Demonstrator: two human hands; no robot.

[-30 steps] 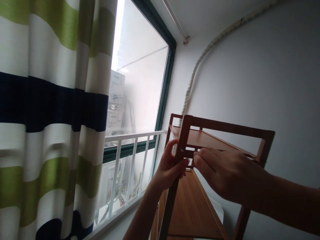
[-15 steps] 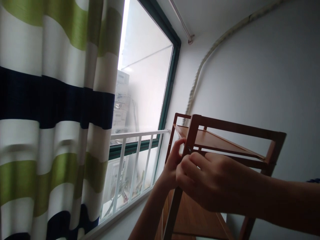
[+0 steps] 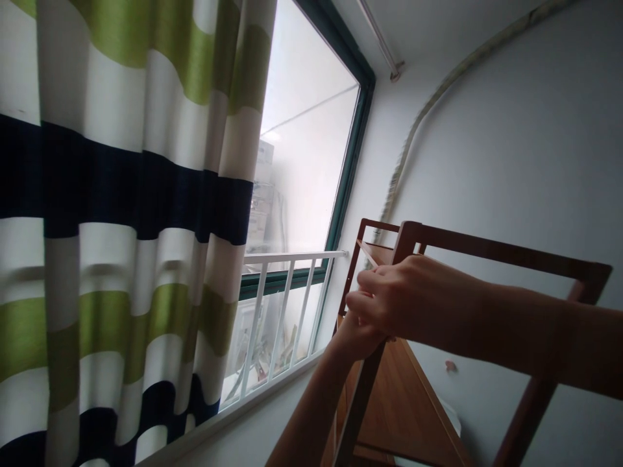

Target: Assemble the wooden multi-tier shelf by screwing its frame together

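Note:
A brown wooden shelf rack (image 3: pixel 491 250) stands tilted in view at the right, its near post running down between my hands. My right hand (image 3: pixel 418 295) is closed across the upper part of that post, fingers curled and pressed together; whatever they hold is hidden. Just below, my left hand (image 3: pixel 357 337) is closed at the post, its fingers mostly covered by my right hand. The two hands touch. Under them, a lower shelf board (image 3: pixel 403 402) shows; my right forearm blocks much of the upper part of the rack.
A striped curtain (image 3: pixel 111 194) in green, white and navy hangs at the left. Beside it is a green-framed window (image 3: pixel 311 149) with a white railing (image 3: pixel 292 256) before it. A wrapped pipe (image 3: pixel 409 143) curves along the white wall. A small pinkish knob-like thing (image 3: pixel 450 366) shows behind the rack.
The view has swung left, so everything sits farther right. My right hand has moved up the post and over my left hand, whose fingers now sit lower and are mostly hidden.

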